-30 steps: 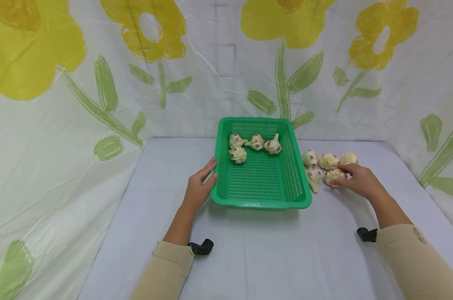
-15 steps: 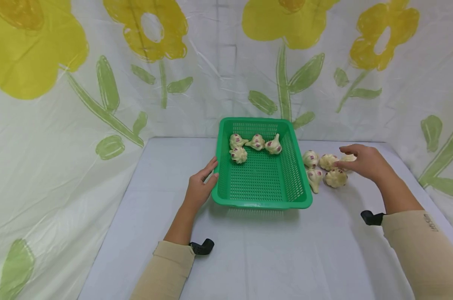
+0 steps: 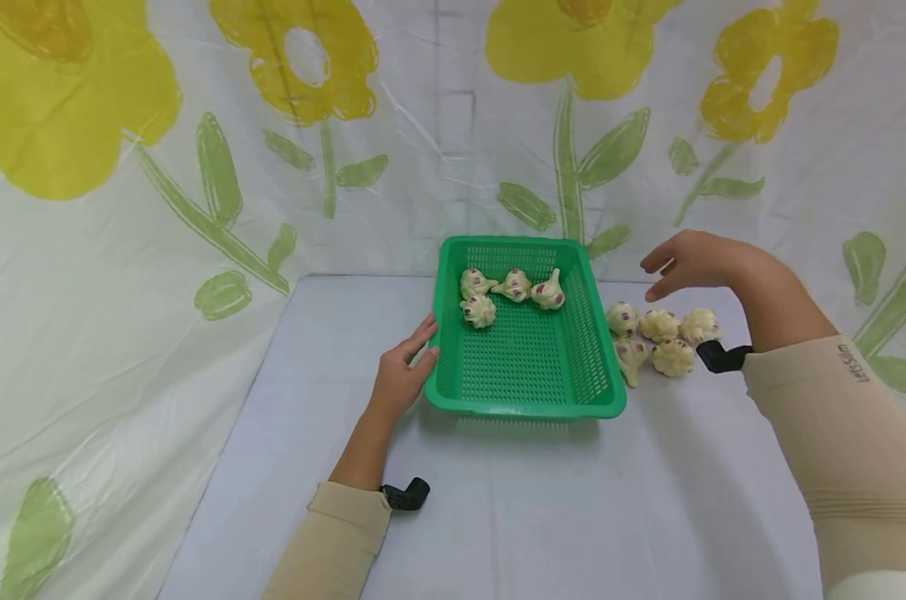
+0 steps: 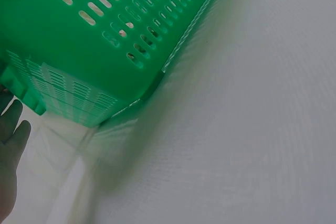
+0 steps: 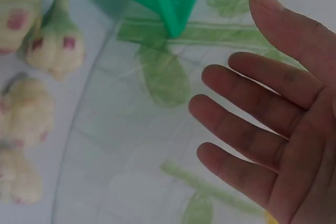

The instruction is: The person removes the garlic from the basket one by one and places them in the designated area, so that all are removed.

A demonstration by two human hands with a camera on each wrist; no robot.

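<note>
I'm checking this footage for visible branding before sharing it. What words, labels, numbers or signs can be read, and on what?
"LetsSlim": on the right sleeve, near the cuff; small and slanted, so the exact spelling is uncertain.
No other text can be read: none on the green basket, the garlic bulbs or the flowered sheet.
</note>
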